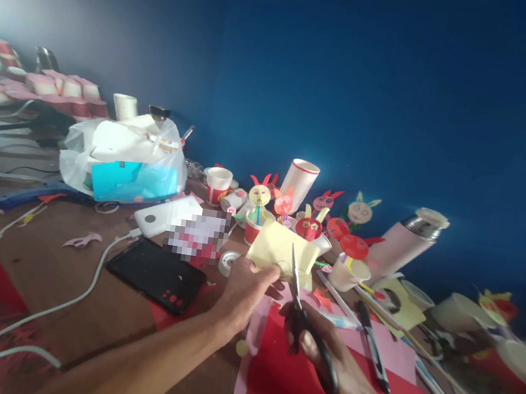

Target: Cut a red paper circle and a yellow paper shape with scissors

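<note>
My left hand (249,290) pinches the lower edge of a pale yellow sheet of paper (280,246), thumb on top. In my right hand (324,348) is a pair of scissors (297,288) with black handles, fingers through the loops. Its blades point up and overlap the right part of the yellow paper; whether they touch the paper I cannot tell. Beneath both hands lie a red sheet (313,389) and a pink sheet (251,360). Just behind the paper stand paper cups with round paper faces on sticks, such as a yellow face (260,195).
A black phone case (155,273), a white power bank (166,215) with a cable and a tape roll (228,262) lie left. Behind them sits a plastic bag (76,156). At right are a black marker (373,348), a pink thermos (398,247) and more cups (519,364). A blue wall closes the back.
</note>
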The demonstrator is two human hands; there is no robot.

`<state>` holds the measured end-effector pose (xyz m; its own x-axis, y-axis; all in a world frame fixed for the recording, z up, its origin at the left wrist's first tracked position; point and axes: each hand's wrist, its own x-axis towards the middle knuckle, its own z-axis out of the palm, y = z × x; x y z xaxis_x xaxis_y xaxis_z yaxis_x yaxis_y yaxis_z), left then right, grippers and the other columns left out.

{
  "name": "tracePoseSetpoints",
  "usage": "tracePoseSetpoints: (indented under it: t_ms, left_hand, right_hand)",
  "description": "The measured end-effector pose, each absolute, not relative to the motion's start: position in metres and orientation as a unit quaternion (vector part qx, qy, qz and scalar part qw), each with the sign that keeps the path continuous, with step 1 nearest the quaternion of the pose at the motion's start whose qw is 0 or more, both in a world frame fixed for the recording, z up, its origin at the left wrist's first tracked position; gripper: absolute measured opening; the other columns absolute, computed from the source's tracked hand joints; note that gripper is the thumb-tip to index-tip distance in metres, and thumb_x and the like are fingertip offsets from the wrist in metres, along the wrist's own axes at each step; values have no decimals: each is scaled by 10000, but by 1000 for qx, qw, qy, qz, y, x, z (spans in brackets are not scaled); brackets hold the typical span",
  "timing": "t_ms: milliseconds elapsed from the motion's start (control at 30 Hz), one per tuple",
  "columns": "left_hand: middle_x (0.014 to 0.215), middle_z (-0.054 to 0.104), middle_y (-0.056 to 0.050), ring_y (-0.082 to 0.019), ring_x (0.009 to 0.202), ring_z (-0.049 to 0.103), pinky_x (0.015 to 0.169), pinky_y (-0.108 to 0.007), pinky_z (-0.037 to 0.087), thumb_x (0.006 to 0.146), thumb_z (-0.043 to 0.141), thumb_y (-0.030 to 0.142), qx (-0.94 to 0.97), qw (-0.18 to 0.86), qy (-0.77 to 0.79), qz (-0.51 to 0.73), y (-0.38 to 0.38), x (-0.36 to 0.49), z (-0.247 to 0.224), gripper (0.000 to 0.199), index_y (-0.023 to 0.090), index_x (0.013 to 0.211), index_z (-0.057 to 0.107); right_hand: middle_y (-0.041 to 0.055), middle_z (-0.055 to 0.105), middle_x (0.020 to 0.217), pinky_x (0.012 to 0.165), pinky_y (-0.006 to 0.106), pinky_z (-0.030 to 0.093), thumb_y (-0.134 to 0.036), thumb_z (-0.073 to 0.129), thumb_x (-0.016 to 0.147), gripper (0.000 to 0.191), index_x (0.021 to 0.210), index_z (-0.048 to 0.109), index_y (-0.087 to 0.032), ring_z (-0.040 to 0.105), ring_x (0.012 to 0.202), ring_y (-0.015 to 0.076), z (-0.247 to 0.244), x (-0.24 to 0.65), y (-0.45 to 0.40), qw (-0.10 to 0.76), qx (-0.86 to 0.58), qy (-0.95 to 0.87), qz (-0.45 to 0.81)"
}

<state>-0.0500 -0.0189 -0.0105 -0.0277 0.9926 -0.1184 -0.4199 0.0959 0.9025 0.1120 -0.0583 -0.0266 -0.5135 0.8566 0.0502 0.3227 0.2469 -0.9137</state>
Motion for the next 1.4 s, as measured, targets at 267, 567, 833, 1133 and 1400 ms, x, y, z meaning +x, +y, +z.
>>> tracePoseSetpoints:
  t_ms: [267, 567, 833, 1133, 1400]
  left_hand:
    - [511, 613, -52, -147, 471, 586, 458, -257, 505, 616, 589, 175, 342, 616, 413, 578, -19, -53, -6, 114, 72, 613, 640]
    - [510, 617, -33, -133, 457, 578, 450, -248, 498, 608, 600, 182, 352, 628, 408, 561, -23, -48, -9, 106, 90, 634, 645]
    - [474, 606, -22, -121, 439, 579, 465, -233, 508, 594, 600, 160, 339, 628, 414, 565, -22, -48, -8, 78, 91, 595, 635]
    - [493, 610, -39, -125, 452, 584, 487, -247, 516, 597, 598, 187, 345, 632, 415, 556, -22, -49, -9, 115, 77, 607, 632]
    - [522, 613, -39, -129, 459, 580, 493, -262, 514, 594, 609, 195, 350, 634, 405, 558, -22, -50, -11, 135, 80, 657, 641]
  right_hand:
    - [15, 523, 791, 698, 331, 425, -609, 425, 833, 456, 1056, 482, -216, 502, 705, 179, -25, 115, -61, 281, -410, -722, 481]
    - [25, 531, 807, 697, 348, 427, -629, 444, 809, 474, 1033, 490, -214, 494, 710, 190, -27, 116, -59, 288, -429, -715, 471]
    - [6, 511, 739, 630, 318, 416, -642, 411, 813, 486, 1036, 483, -216, 479, 664, 181, -26, 115, -59, 282, -421, -730, 459]
    - [-12, 495, 686, 594, 298, 426, -612, 434, 821, 445, 986, 501, -204, 472, 616, 157, -24, 114, -59, 294, -414, -728, 461]
    - [-22, 469, 649, 542, 288, 459, -627, 458, 797, 449, 927, 522, -202, 455, 568, 140, -20, 111, -60, 302, -428, -709, 473]
